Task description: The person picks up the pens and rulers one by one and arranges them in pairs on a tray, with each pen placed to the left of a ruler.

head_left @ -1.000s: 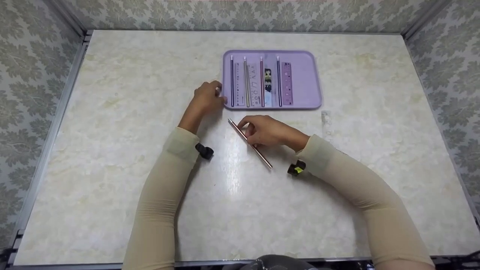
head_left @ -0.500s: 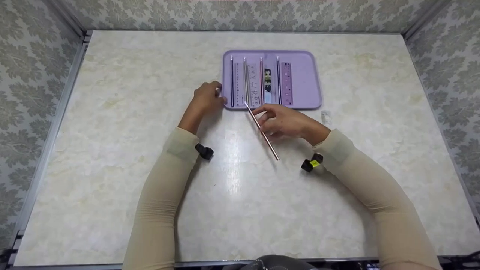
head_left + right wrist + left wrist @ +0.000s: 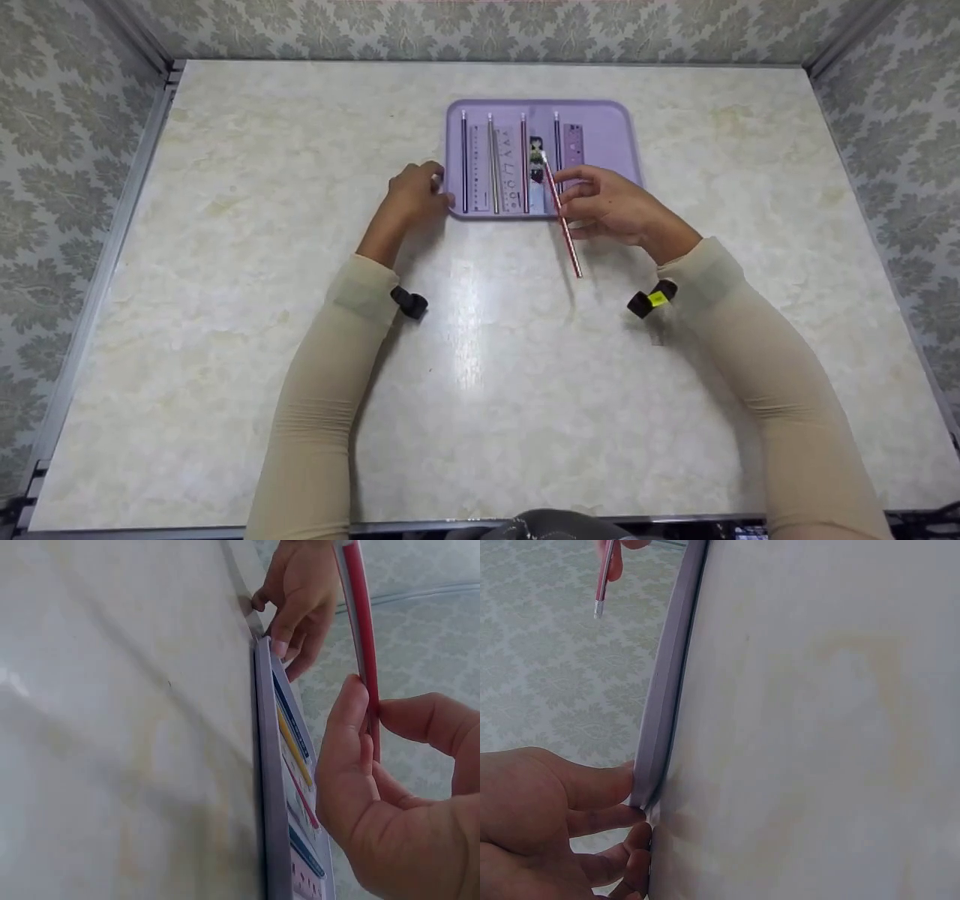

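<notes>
My right hand (image 3: 615, 206) pinches a shiny red pencil (image 3: 568, 236) between thumb and fingers, its silver end pointing away over the purple tray (image 3: 611, 154). The pencil is slanted and raised above the tray's near edge; in the right wrist view its red shaft (image 3: 360, 607) stands between my fingertips. My left hand (image 3: 416, 191) holds the tray's near left corner, thumb on the rim, as the left wrist view shows. On the tray lie several pencils, among them a dark one (image 3: 464, 165), with clear rulers (image 3: 508, 169) and a pink ruler (image 3: 574, 142) between them, partly hidden by my right hand.
A clear strip, perhaps a ruler (image 3: 658, 335), lies on the marbled table (image 3: 480, 435), mostly hidden under my right wrist. Patterned walls (image 3: 480, 30) enclose the table's back and sides. Each cuff carries a small black camera (image 3: 409, 304).
My right hand has lifted the red pencil from in front of the tray and carried it right and away, over the tray's near edge. The left hand has stayed at the corner.
</notes>
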{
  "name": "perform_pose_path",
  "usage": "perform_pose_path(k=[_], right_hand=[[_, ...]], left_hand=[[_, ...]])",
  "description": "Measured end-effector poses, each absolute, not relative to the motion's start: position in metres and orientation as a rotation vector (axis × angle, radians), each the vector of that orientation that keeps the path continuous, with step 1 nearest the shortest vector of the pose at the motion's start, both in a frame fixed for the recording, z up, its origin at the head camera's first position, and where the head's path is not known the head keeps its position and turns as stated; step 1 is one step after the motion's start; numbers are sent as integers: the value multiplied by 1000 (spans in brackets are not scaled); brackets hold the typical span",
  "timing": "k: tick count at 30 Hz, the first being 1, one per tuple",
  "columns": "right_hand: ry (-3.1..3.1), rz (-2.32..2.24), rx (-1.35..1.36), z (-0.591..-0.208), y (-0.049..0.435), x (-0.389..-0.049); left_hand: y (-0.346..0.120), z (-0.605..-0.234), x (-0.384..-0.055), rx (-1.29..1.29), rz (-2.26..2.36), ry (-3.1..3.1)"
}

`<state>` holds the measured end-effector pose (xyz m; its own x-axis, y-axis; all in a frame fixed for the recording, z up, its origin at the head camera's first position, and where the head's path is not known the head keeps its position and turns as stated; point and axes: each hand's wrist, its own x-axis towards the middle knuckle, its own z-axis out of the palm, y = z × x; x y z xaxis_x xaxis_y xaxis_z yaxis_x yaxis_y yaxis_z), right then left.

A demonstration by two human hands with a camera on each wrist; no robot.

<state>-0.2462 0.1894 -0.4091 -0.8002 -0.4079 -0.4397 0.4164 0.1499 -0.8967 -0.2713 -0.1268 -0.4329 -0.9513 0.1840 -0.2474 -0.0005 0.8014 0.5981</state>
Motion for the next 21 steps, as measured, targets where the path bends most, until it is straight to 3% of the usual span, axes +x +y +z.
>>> perform_pose_path(k=[21], right_hand=[[1840, -1936, 239, -411, 233, -307]], left_hand=[[-128, -434, -270, 123, 887, 2684]])
